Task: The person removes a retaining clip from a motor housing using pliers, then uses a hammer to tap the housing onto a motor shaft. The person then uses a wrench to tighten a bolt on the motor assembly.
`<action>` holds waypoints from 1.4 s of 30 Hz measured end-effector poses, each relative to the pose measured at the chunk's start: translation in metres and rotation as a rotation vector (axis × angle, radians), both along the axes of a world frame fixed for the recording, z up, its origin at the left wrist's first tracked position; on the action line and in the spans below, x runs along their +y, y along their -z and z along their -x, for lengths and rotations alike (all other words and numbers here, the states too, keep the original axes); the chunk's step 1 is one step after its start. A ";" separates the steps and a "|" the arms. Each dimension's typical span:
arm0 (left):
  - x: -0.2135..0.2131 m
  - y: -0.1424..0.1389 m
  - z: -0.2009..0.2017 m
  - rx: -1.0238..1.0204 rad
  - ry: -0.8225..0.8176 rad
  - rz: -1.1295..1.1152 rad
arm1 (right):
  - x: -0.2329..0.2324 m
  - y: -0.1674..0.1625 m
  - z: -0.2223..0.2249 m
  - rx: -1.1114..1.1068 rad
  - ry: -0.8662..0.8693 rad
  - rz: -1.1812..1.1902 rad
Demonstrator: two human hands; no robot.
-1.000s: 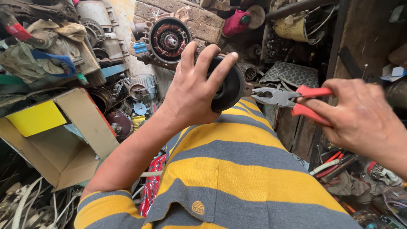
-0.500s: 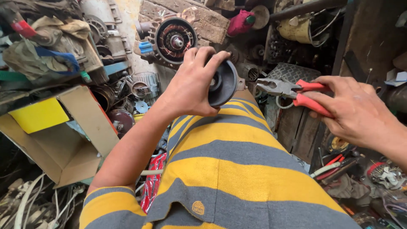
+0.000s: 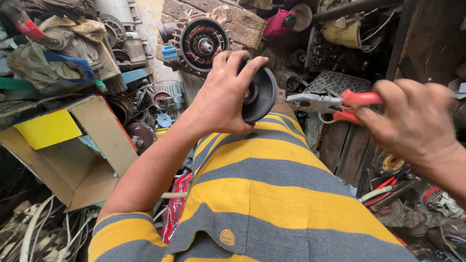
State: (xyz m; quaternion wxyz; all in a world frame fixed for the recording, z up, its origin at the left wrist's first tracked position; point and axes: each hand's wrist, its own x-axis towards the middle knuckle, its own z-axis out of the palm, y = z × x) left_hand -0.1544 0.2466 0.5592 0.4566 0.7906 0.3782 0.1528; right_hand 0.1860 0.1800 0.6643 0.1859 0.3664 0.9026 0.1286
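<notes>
A round black metal disc-shaped part with a central bore (image 3: 259, 93) sits just above the middle of the frame, over the yellow-and-grey striped shirt (image 3: 272, 194). The left hand (image 3: 224, 94) is wrapped round its rim, thumb on the lower edge and fingers curled over the top, clamped on the part so its open face looks to the right.

From the right side of the frame the grey-nosed pliers with red handles (image 3: 323, 103) reach in level, and their tip touches a small tab at the disc's right edge; whether the nose is actually pinching that tab cannot be told. The right hand (image 3: 412, 121) is closed round the red handles, fingers together, somewhat blurred.

To do this well, I would judge that the left hand should keep the disc braced and unmoving, with fingers away from the bore and the pliers' nose. The pliers should bite squarely on the tab and work in line with it, without twisting sideways, since a slip could drive the tip into the left fingers.

Further out, a motor stator with copper windings (image 3: 201, 43) lies at the upper middle, an open brown cardboard box with a yellow flap (image 3: 68, 145) at the left, and loose red-handled tools (image 3: 383, 189) at the lower right.
</notes>
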 end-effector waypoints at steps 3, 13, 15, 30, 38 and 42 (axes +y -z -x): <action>0.000 0.002 0.002 -0.096 0.018 0.166 | 0.006 -0.003 -0.010 -0.108 -0.258 -0.459; -0.034 0.011 0.025 -0.533 -0.205 0.004 | -0.085 0.122 -0.063 1.505 1.704 0.406; -0.045 0.012 0.030 -0.668 -0.306 0.022 | -0.107 0.162 -0.096 1.578 1.718 0.177; -0.038 0.012 0.004 -0.356 -0.583 0.015 | -0.090 0.205 -0.246 0.428 1.912 -0.391; -0.031 0.020 -0.028 -0.203 -0.481 -0.338 | -0.047 0.137 -0.075 1.499 1.187 -0.135; -0.035 0.016 -0.036 -0.307 -0.472 -0.275 | -0.032 0.088 0.042 1.521 0.945 0.151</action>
